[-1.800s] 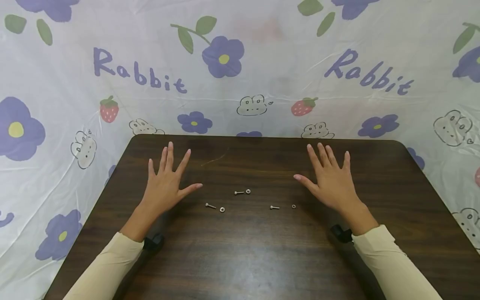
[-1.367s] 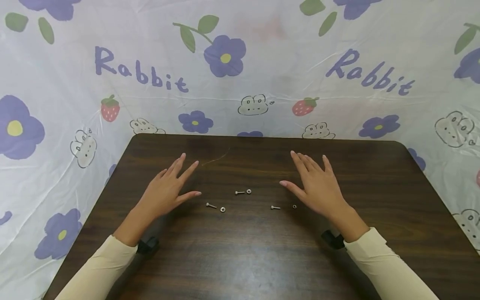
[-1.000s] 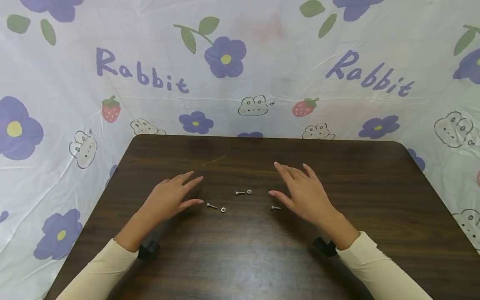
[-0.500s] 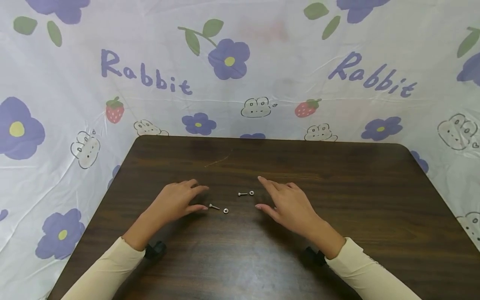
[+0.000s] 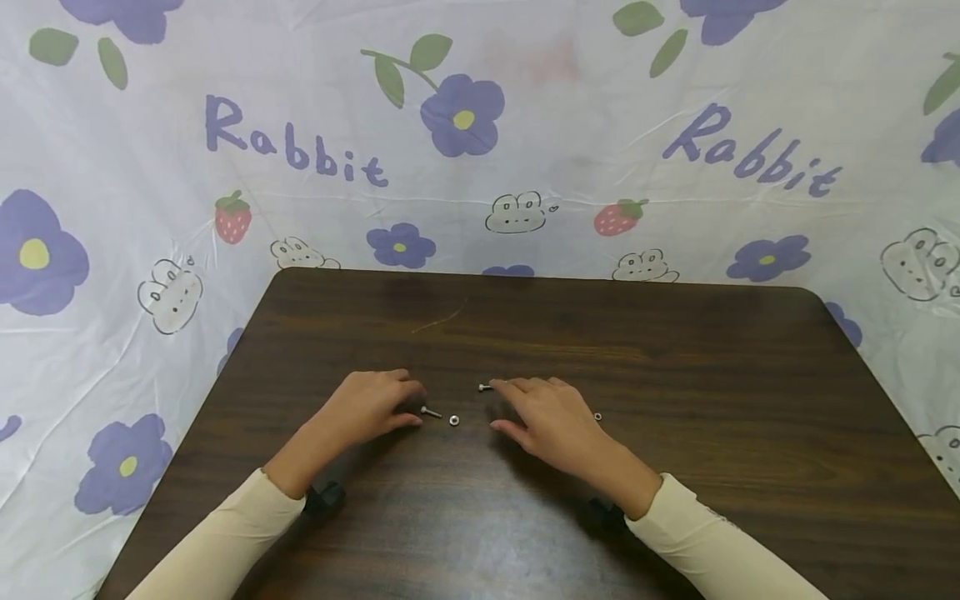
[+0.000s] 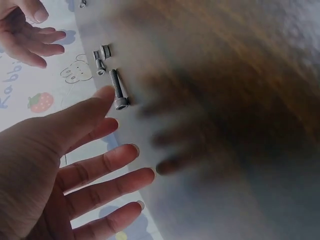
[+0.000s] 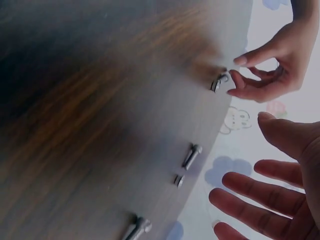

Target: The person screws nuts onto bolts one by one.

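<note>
My left hand (image 5: 375, 406) hovers just left of a small metal socket-head screw (image 5: 431, 412), its fingers loosely bent with nothing between them. That screw (image 6: 118, 90) lies close by the thumb tip in the left wrist view; contact cannot be made out. A metal nut (image 5: 454, 421) lies to its right. Over the middle of the table is my right hand (image 5: 551, 421), fingers extended and holding nothing. Its index fingertip appears beside a second screw (image 5: 484, 387). In the right wrist view, a screw (image 7: 192, 156) and a nut (image 7: 178, 180) lie beyond the fingers.
All the hardware lies on a dark wood-grain table (image 5: 675, 350). A small nut (image 5: 597, 417) shows right of the right hand. A third screw (image 7: 136, 230) appears in the right wrist view. Behind the table hangs a printed white cloth (image 5: 570, 108).
Both hands have come down and inward from spread positions toward the hardware. The right hand now covers the middle nut and the right screw in the head view. The left fingers have bent.
</note>
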Demonstrator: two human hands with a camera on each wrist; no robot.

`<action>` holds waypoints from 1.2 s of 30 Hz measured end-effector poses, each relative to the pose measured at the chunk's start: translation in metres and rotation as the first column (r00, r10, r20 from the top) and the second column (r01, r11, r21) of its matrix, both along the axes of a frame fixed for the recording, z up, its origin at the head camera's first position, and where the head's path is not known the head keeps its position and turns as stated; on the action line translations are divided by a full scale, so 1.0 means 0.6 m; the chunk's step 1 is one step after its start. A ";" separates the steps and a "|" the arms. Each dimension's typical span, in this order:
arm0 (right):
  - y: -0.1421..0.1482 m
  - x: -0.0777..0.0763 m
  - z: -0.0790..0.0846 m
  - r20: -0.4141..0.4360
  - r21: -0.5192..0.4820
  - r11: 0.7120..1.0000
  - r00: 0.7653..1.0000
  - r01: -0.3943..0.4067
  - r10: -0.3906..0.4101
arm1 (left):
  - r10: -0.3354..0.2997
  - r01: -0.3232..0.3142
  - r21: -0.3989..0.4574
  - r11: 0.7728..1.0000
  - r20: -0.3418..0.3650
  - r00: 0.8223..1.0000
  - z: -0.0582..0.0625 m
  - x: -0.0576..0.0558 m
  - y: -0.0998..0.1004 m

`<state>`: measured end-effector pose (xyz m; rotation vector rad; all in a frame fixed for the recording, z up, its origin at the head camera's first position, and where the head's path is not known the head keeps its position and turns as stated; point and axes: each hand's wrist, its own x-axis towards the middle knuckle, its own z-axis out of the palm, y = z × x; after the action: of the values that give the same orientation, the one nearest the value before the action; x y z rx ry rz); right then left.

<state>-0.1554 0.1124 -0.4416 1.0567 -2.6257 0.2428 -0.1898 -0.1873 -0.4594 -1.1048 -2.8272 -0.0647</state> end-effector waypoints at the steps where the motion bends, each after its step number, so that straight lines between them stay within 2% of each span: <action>1: -0.002 0.000 -0.001 -0.005 -0.004 1.000 1.000 -0.006 0.006 | 0.000 0.000 -0.005 1.000 -0.001 1.000 -0.001 -0.001 0.002; 5: -0.012 -0.002 -0.005 -0.014 -0.010 0.999 0.999 -0.033 0.033 | -0.001 0.000 -0.018 1.000 -0.005 1.000 -0.005 -0.006 0.009; 12: -0.030 -0.004 -0.009 0.046 0.008 0.998 0.997 -0.056 0.056 | -0.021 0.021 -0.009 1.000 0.009 1.000 -0.007 -0.006 0.014; 19: -0.058 -0.012 -0.016 0.099 0.039 0.995 0.992 -0.088 0.084 | 0.015 -0.015 0.014 1.000 0.021 1.000 -0.006 -0.002 0.009; 25: -0.065 -0.011 -0.024 0.097 0.053 0.996 0.993 -0.072 0.067 | -0.007 0.005 0.043 0.999 0.054 0.999 -0.014 -0.005 0.018; 36: -0.081 -0.016 -0.029 0.101 0.065 0.996 0.993 -0.063 0.057 | 0.034 -0.038 0.028 0.999 0.120 0.992 -0.006 -0.003 0.023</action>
<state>-0.1651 0.0641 -0.4589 1.1760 -2.7101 0.2264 -0.1917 -0.1735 -0.4631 -1.0784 -2.9398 -0.1755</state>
